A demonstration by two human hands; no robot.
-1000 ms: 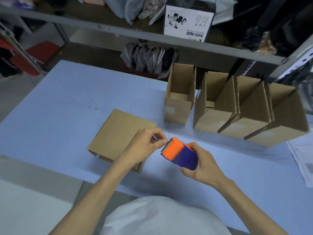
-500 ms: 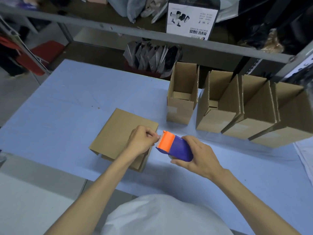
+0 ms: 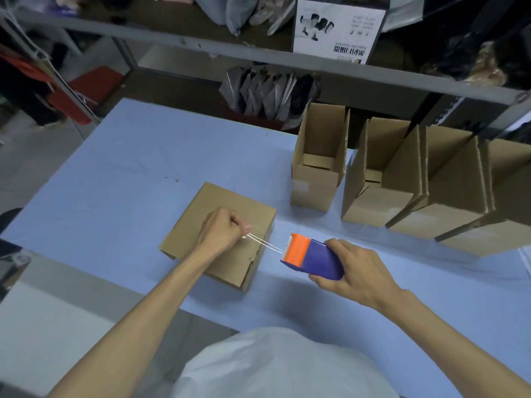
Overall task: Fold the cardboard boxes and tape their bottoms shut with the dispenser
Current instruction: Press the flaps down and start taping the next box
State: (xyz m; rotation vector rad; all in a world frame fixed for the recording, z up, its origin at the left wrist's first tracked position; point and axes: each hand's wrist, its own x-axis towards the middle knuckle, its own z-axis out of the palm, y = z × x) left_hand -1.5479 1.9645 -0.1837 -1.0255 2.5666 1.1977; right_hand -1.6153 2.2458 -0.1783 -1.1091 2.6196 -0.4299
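Box point(image 3: 212, 214) lies flat on the table point(image 3: 115, 182) near the front edge, closed face up, probably the bottom; can't read the seam from this angle. Tape point(image 3: 265, 245) is a short clear strip hanging in the air from the dispenser point(image 3: 313, 258) mouth to the left hand point(image 3: 222, 229), crossing the box's right-hand part, and looks not yet stuck down. Risks as I see them: neither hand pins the box, so once the tape grabs and the dispenser is dragged, the box could slide or the flaps could lift. The free strip is unsupported and could twist or fold onto itself. It could also land off the seam, since the seam is hard to see. If the pinch slips, the end goes back to the roll or sticks to skin. Left fingers are clenched, thumb and forefinger pinching the tape end and the rest tucked in; can't tell whether the hand touches the box top. The right hand point(image 3: 353, 268) has its fingers wrapped over the dispenser's blue body with the thumb below, gripping it just beside the box's right edge, above the table. The four upright boxes point(image 3: 316, 173) at the right rear are well apart, so a collision seems unlikely.
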